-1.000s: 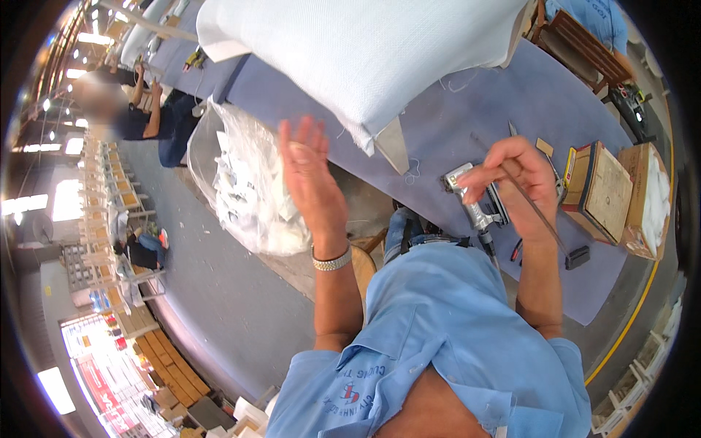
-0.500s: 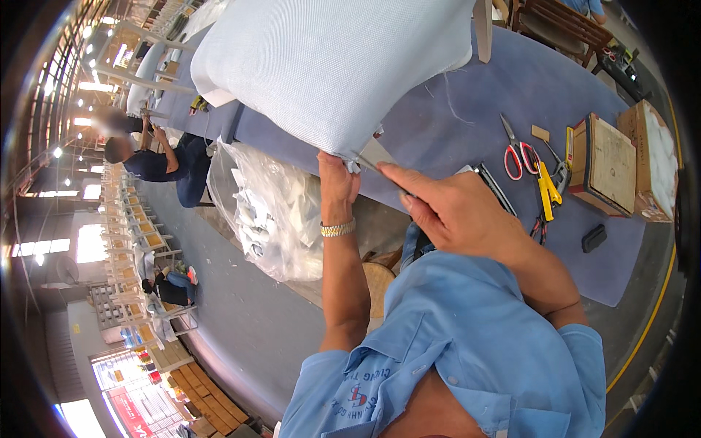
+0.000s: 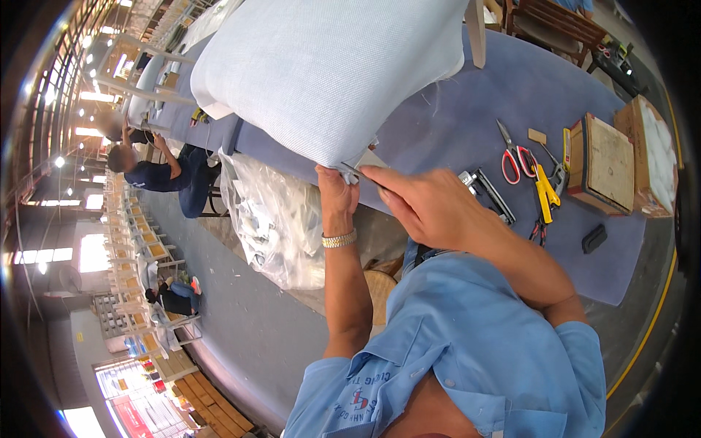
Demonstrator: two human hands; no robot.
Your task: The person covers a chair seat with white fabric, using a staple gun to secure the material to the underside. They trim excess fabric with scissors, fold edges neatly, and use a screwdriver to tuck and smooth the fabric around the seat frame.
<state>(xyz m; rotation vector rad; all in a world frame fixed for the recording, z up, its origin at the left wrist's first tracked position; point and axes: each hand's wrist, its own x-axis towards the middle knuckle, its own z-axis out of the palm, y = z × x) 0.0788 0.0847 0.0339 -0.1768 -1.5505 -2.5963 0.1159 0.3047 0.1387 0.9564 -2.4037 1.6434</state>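
Note:
A chair seat covered in pale blue woven fabric (image 3: 321, 80) lies over the blue-covered table, its near corner pointing at me. My left hand (image 3: 337, 193), a metal watch on its wrist, is closed on the fabric edge under that corner. My right hand (image 3: 431, 208) grips a thin dark metal tool (image 3: 356, 173), its tip against the gathered fabric beside my left fingers. I cannot tell whether it is a blade or a pick. Loose threads hang from the seat's right edge. The underside of the corner is hidden.
Right of my hands lie a staple gun (image 3: 488, 196), red-handled scissors (image 3: 513, 157), yellow-handled cutters (image 3: 545, 193) and a black block (image 3: 594, 239). Cardboard boxes (image 3: 602, 164) stand behind. A clear plastic bag of scraps (image 3: 274, 226) hangs left of my arm. Other people work farther left.
My right hand has moved slightly left and up with the tool, closer to my left fingers. My left hand keeps its hold on the fabric. More of the staple gun shows.

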